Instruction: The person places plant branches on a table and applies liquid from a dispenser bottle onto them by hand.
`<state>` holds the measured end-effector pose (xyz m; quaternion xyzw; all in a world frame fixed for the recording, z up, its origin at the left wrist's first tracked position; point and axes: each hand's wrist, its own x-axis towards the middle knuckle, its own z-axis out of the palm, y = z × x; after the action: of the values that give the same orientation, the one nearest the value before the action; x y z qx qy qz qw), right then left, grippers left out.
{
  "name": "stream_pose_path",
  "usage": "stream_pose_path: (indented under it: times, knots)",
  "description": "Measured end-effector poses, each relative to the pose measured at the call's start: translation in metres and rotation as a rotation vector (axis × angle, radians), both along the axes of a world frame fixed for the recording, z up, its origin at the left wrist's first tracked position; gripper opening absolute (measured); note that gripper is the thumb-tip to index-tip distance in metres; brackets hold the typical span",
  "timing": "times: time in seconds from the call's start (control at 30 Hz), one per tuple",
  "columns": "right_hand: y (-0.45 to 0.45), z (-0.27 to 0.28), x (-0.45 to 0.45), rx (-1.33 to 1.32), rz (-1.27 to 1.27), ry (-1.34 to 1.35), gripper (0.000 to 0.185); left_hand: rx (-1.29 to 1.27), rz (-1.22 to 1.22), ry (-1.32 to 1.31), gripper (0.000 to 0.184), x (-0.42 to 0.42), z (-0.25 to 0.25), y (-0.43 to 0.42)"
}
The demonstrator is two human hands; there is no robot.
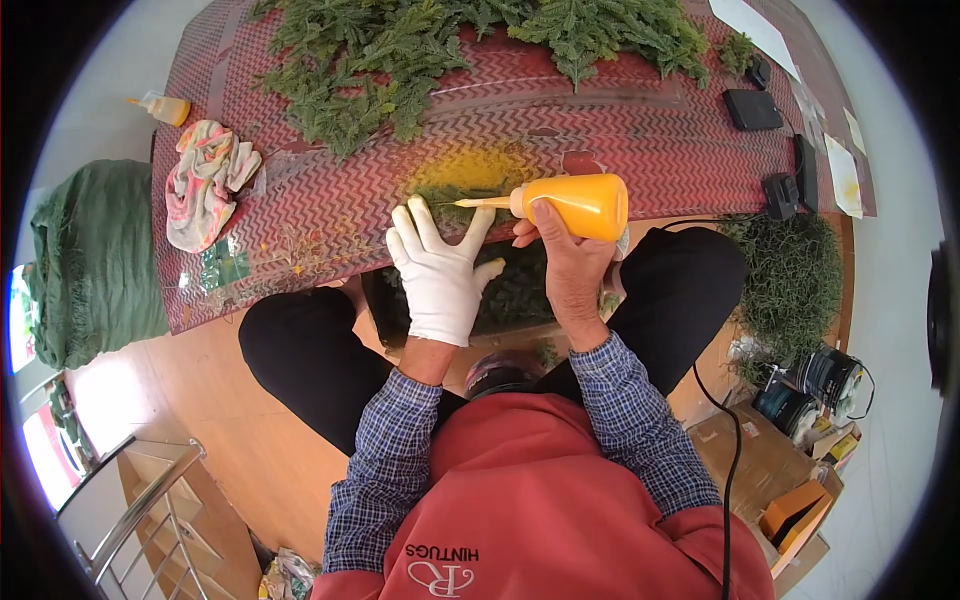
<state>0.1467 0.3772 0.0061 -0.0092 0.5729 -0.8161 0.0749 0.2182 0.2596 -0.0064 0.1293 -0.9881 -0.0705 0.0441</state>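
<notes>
My right hand [572, 270] is bare and wrapped around a squeeze bottle [585, 205] full of yellow-orange liquid. The bottle lies tilted on its side, its long thin nozzle pointing left. Below that tip, at the table's near edge, is a small green artificial sprig [450, 192]. My left hand [437, 275] wears a white glove, with the fingers spread and their tips at the sprig. Whether those fingertips press on it I cannot tell. Yellow specks [470, 165] cover the patterned table [330, 190] just behind the sprig.
Green artificial branches [370, 60] are heaped at the table's back. On the left are a stained cloth glove [205, 185] and a smaller yellow bottle [165, 108]. Black devices [752, 110] sit on the right. Between my knees stands a box of greenery [510, 290]. A black cable [735, 430] hangs at right.
</notes>
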Motion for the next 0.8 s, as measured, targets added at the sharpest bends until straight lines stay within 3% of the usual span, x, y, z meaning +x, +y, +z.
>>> stream_pose_path:
  times: [0.8]
  knots:
    - [0.047,0.02,-0.025,0.099,-0.082,0.074,0.019,-0.027,-0.043,-0.032,0.071,0.001,0.002,-0.003]
